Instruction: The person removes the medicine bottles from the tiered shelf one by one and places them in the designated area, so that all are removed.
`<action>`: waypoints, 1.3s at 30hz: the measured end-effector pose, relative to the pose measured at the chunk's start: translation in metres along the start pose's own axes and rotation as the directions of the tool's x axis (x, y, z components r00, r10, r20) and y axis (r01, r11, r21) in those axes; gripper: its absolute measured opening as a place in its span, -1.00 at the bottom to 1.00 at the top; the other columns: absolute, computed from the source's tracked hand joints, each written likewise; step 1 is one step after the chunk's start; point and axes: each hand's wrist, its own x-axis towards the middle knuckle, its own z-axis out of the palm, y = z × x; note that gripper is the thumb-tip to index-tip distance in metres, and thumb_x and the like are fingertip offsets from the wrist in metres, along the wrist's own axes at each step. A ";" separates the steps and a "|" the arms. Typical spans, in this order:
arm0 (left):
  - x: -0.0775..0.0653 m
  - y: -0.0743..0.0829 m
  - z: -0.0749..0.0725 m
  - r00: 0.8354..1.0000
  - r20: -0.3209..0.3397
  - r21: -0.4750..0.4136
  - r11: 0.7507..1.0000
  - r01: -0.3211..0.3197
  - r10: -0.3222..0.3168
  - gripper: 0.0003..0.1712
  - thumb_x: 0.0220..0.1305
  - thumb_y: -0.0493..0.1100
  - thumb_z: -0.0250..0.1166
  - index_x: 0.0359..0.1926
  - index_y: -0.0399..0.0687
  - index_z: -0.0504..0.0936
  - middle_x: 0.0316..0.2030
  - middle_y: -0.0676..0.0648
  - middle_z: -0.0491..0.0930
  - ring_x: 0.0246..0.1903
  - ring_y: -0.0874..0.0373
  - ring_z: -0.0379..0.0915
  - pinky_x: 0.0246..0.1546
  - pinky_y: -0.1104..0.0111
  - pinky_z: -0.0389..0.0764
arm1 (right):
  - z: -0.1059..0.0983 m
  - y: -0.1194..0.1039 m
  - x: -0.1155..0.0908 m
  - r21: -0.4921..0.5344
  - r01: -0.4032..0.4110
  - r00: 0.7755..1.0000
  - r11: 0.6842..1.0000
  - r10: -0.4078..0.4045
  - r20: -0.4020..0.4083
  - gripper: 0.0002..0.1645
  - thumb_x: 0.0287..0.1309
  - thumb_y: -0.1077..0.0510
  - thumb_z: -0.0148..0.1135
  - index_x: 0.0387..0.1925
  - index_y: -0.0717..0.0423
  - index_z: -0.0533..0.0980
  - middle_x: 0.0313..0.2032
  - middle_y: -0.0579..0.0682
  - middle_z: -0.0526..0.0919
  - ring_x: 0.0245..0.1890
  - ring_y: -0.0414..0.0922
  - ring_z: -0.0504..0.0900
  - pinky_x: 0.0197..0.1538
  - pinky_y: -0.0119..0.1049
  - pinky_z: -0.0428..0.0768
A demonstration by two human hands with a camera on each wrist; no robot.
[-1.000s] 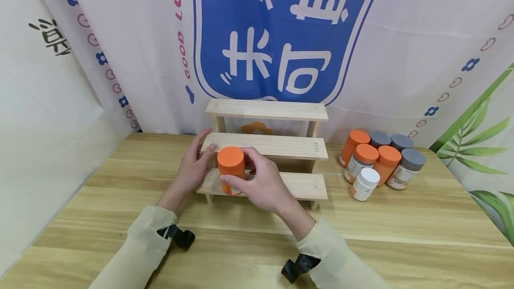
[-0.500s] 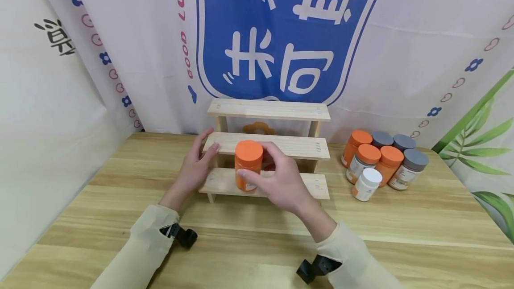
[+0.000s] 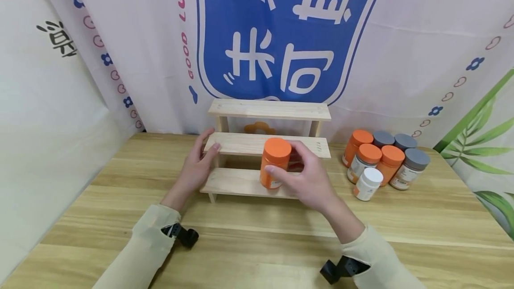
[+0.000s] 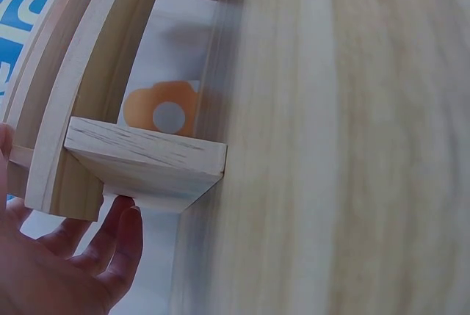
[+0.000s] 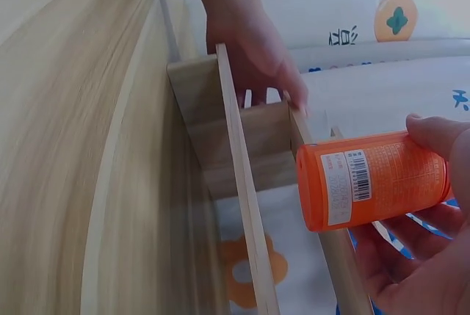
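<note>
My right hand (image 3: 311,179) holds an orange supplement bottle (image 3: 275,164) with an orange lid, thumb on the near side. It is upright in front of the middle tier of a three-tier wooden display stand (image 3: 233,182), above the lowest tier. In the right wrist view, a white label with a barcode shows on the bottle (image 5: 374,179). My left hand (image 3: 194,166) grips the left end of the middle tier, thumb on top. The left wrist view shows its fingers (image 4: 121,238) by the stand's side support (image 4: 147,157).
Right of the stand, several bottles with orange lids (image 3: 392,156) and grey lids (image 3: 416,158) stand grouped on the wooden table (image 3: 257,240). A smaller white bottle (image 3: 367,184) is in front of them. A printed curtain (image 3: 160,35) hangs behind the stand.
My right hand has carried the orange bottle to the right along the stand, from its left end to right of the middle. My left hand has stayed on the stand's left end.
</note>
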 end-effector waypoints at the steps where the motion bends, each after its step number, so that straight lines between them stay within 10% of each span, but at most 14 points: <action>1: 0.000 0.000 0.000 1.000 0.000 0.003 1.000 0.001 -0.001 -0.29 0.67 0.12 0.05 0.69 0.32 0.07 0.53 -0.34 0.34 0.44 -0.24 0.36 0.49 -0.12 0.33 | -0.002 0.001 -0.001 0.000 -0.006 1.000 1.000 0.006 -0.002 -0.35 0.27 0.03 0.52 0.33 -0.04 0.51 0.06 -0.01 0.71 0.05 -0.08 0.66 0.20 0.03 0.66; 39: -0.001 0.000 -0.001 1.000 -0.007 0.042 0.999 -0.002 0.002 -0.29 0.68 0.14 0.02 0.70 0.27 0.06 0.50 -0.33 0.38 0.31 -0.19 0.44 0.25 0.10 0.45 | -0.096 0.011 -0.047 -0.197 -0.007 0.963 0.980 -0.047 -0.265 -0.42 0.31 0.17 0.48 0.31 0.12 0.52 0.00 -0.26 0.66 -0.06 -0.33 0.65 -0.02 -0.61 0.61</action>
